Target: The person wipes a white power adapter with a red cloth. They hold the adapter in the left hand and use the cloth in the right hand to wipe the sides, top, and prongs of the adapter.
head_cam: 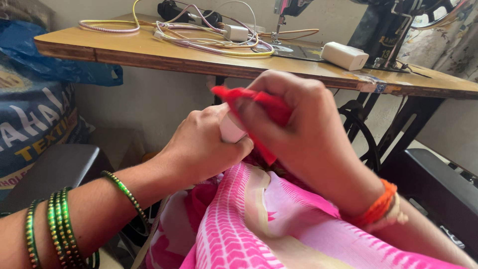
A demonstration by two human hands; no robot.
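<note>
Behind, a wooden sewing table (149, 52) spans the upper frame; right hand (303, 132) grips a red tool (259, 102), left hand (206, 147) pinches a small white object (230, 131) over pink patterned cloth (259, 224).

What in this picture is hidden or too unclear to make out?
Head view only:
- White object: mostly covered by the left hand; its kind is unclear.
- Red piece: wrapped by the right hand fingers and blurred; its full shape is hidden.
- Spot where the hands meet the pink cloth: hidden behind both hands.
- Sewing machine: cut off by the top edge.
- Blue bag: cut off by the left edge.
</note>
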